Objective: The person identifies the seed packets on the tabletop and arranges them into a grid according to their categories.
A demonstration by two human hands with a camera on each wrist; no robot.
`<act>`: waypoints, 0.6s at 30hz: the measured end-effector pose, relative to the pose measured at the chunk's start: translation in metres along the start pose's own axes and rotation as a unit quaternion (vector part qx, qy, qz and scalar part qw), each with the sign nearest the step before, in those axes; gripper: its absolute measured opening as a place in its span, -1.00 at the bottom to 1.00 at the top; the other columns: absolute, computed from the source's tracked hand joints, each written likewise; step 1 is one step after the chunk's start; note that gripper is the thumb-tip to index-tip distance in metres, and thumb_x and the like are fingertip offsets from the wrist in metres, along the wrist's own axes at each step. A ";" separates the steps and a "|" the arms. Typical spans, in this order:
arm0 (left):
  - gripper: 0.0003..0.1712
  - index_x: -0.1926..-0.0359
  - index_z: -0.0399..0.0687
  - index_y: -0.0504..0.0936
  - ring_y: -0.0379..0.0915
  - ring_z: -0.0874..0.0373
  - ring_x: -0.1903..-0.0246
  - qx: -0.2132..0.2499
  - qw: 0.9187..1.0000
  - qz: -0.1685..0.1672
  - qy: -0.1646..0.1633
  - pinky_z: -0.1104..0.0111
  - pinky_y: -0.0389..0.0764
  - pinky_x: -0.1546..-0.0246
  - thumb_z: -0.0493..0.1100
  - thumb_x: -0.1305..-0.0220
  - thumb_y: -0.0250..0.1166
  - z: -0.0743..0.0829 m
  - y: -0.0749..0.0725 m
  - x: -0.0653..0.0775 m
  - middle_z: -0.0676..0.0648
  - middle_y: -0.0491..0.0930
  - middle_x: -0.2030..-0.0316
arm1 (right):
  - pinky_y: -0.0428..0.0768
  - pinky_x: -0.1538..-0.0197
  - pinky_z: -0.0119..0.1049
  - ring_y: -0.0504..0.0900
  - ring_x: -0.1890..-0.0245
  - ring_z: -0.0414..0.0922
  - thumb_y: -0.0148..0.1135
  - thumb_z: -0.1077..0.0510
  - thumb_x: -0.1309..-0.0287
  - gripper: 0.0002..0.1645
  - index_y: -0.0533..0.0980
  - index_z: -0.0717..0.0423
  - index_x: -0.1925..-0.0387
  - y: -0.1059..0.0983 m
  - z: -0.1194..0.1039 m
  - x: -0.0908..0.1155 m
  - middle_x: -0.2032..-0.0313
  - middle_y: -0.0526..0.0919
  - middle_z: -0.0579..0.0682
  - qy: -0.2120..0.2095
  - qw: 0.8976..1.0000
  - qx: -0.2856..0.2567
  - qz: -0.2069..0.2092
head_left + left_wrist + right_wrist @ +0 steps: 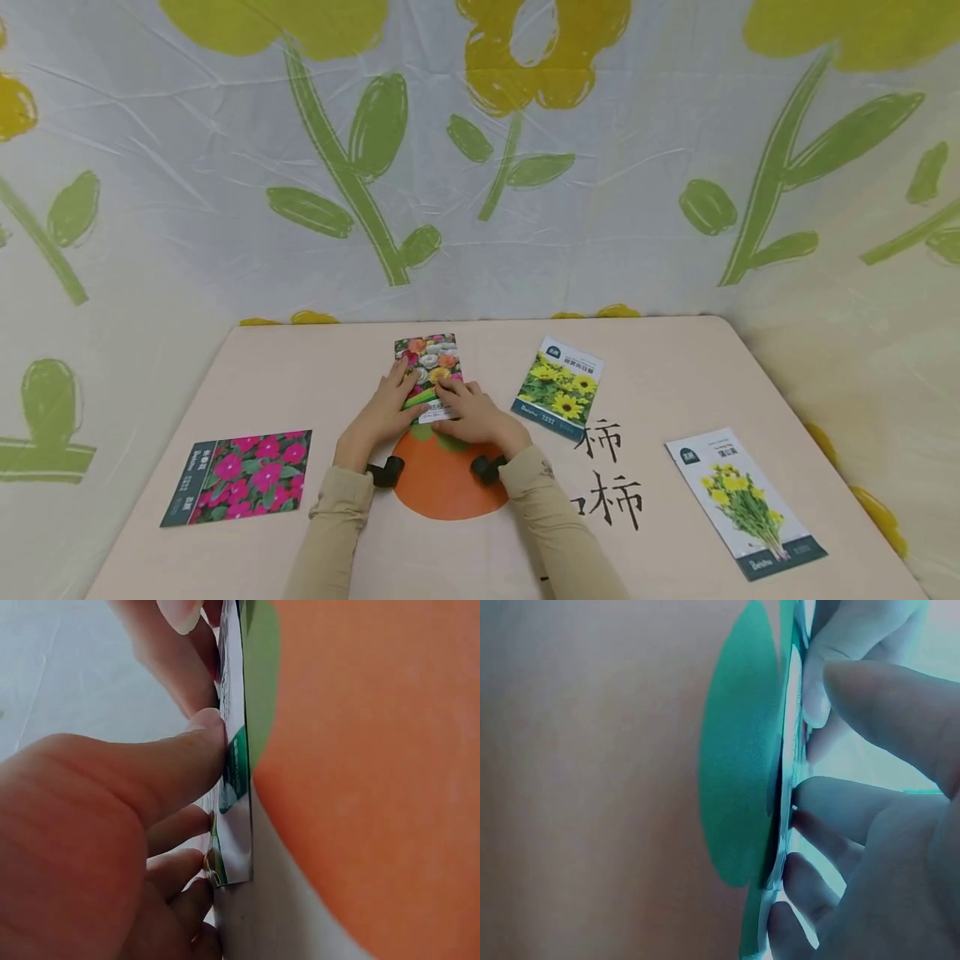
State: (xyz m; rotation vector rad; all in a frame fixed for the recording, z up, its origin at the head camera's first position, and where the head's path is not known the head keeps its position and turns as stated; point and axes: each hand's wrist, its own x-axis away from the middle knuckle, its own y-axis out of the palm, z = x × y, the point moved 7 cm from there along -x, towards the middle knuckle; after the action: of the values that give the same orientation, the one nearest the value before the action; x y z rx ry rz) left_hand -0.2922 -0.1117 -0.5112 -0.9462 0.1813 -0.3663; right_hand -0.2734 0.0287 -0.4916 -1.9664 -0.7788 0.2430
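Observation:
A seed packet [429,346] with many-coloured blooms lies flat near the table's far edge, its top pointing away from me. My left hand [386,408] rests on its left side, fingers spread over the picture. From the right, my right hand [480,412] lays its fingers across the packet's lower part. In the left wrist view, the left thumb [187,754] touches the packet's white near end with a green corner mark. The right wrist view shows the right hand's fingertips [806,795] on the packet, seen nearly edge-on. Both hands partly hide the picture.
A pink-flower packet [251,477] lies sideways on the left. Right of my hands is a yellow-daisy packet [558,387]; farther right lies a tilted packet with a yellow-flower bunch [746,504]. The tablecloth bears an orange fruit print [450,483]. A flowered curtain [600,250] hangs behind.

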 end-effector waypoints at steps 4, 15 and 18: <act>-0.21 -0.45 -0.41 0.16 -0.37 -0.23 -0.52 0.003 1.000 0.000 0.004 -0.12 -0.23 -0.44 -0.07 -0.41 0.24 -0.002 0.001 0.000 -0.37 -0.13 -0.52 | 0.23 -0.35 0.18 0.18 -0.36 0.21 0.14 -0.09 -0.39 -0.18 0.16 0.22 -0.49 0.000 0.000 0.001 -0.49 0.13 0.10 -0.006 1.000 -0.010 0.005; -0.24 -0.45 -0.37 0.21 -0.26 -0.24 -0.51 -0.019 0.998 0.031 0.044 -0.15 -0.19 -0.43 -0.05 -0.41 0.23 -0.007 0.004 0.001 -0.34 -0.06 -0.51 | 0.12 -0.38 0.22 0.12 -0.40 0.22 0.11 -0.06 -0.42 -0.19 0.10 0.20 -0.51 0.008 0.007 0.007 -0.54 0.02 0.10 -0.029 0.999 -0.043 0.010; -0.24 -0.45 -0.36 0.21 -0.26 -0.23 -0.51 -0.021 0.998 0.034 0.043 -0.14 -0.18 -0.43 -0.04 -0.41 0.24 -0.008 0.003 0.001 -0.33 -0.06 -0.51 | 0.08 -0.41 0.20 0.08 -0.43 0.22 0.11 -0.05 -0.41 -0.18 0.09 0.22 -0.51 0.009 0.006 0.008 -0.54 0.00 0.11 -0.036 0.998 -0.045 0.011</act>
State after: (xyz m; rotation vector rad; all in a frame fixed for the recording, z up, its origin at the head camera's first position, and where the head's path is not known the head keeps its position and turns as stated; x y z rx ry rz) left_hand -0.2926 -0.1161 -0.5183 -0.9630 0.2993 -0.3417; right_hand -0.2665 0.0351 -0.5014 -2.0616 -0.8277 0.2972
